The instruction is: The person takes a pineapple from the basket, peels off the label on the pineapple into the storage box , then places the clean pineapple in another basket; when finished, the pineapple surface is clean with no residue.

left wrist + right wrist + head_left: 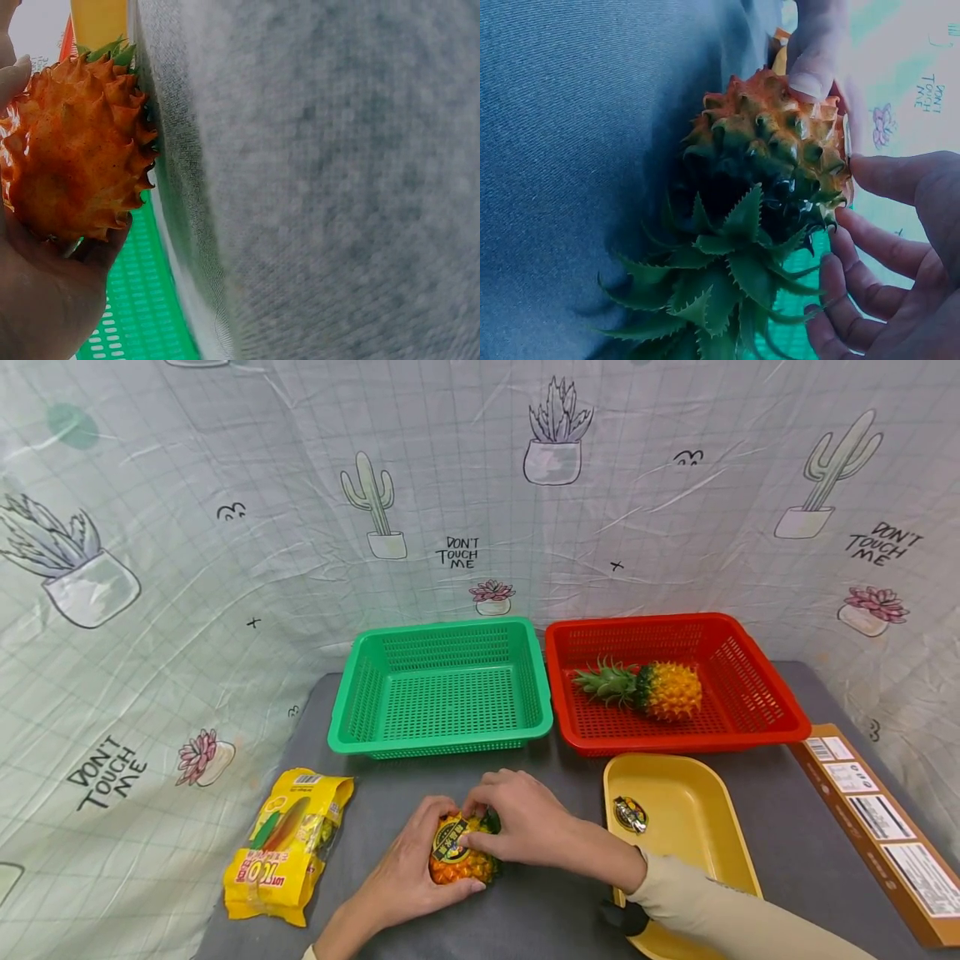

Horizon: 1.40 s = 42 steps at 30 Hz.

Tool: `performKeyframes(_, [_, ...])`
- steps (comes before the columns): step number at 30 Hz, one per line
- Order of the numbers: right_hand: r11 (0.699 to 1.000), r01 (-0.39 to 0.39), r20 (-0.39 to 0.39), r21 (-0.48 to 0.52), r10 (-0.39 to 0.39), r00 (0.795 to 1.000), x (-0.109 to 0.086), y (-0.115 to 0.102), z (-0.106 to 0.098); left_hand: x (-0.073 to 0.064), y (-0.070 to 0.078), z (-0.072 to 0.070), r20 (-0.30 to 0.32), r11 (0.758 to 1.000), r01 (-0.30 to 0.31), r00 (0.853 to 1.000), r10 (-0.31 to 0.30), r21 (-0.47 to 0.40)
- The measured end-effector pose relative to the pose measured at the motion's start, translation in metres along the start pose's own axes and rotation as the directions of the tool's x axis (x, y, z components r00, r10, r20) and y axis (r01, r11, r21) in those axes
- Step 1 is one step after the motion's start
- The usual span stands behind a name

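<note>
A small spiky orange pineapple (465, 870) lies on the dark table, its green crown turned toward the right hand. My left hand (405, 864) grips it from the left, thumb on the near side and fingers round the far side. On its upper side sits a black-and-gold label (450, 842). The right hand (525, 818) bends over it, thumb pressing on the label and fingertips at its far edge. In the right wrist view the toothed crown (705, 292) shows below the fruit (769, 142). The left wrist view shows its orange base (71, 157) in the palm.
Behind stand a green basket (442, 747) and a red basket (675, 743), the red one holding another pineapple (671, 691). At right is a yellow tray (686, 793) with a round label (630, 814), beside a long brown box (862, 827). A yellow snack bag (288, 843) lies left.
</note>
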State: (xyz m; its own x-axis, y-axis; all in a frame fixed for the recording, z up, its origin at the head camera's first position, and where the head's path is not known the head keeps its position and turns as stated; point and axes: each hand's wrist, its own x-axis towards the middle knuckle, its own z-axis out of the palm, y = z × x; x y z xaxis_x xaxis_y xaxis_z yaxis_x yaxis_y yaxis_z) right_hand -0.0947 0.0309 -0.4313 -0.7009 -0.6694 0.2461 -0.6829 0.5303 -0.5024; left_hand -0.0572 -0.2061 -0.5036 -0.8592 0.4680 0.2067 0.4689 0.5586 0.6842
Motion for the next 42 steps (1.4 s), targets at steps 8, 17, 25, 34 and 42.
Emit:
performKeyframes(8, [0.998, -0.019, -0.015, 0.056, 0.020, 1.000, 0.002, -0.001, 0.002, 0.001, 0.000, 0.001, -0.004, 1.000, -0.025, 1.000, 0.025, -0.004])
performKeyframes(17, [0.985, -0.051, -0.029, 0.167, 0.057, 0.998, 0.002, -0.004, 0.002, 0.001, 0.000, 0.001, -0.003, 1.000, -0.011, 1.000, 0.011, -0.014])
performKeyframes(25, [0.955, -0.082, -0.010, 0.283, 0.088, 0.996, -0.002, 0.000, -0.004, 0.001, 0.001, 0.001, -0.012, 0.999, -0.035, 0.999, 0.035, -0.003])
performKeyframes(34, [0.923, -0.102, -0.005, 0.370, 0.112, 0.994, -0.013, 0.012, -0.022, 0.001, 0.000, 0.002, -0.025, 0.998, -0.050, 0.998, 0.051, 0.022])
performKeyframes(42, [0.927, -0.152, -0.027, 0.342, 0.172, 0.985, -0.027, 0.027, -0.044, 0.002, -0.001, 0.002, -0.026, 0.998, -0.053, 0.998, 0.054, 0.038])
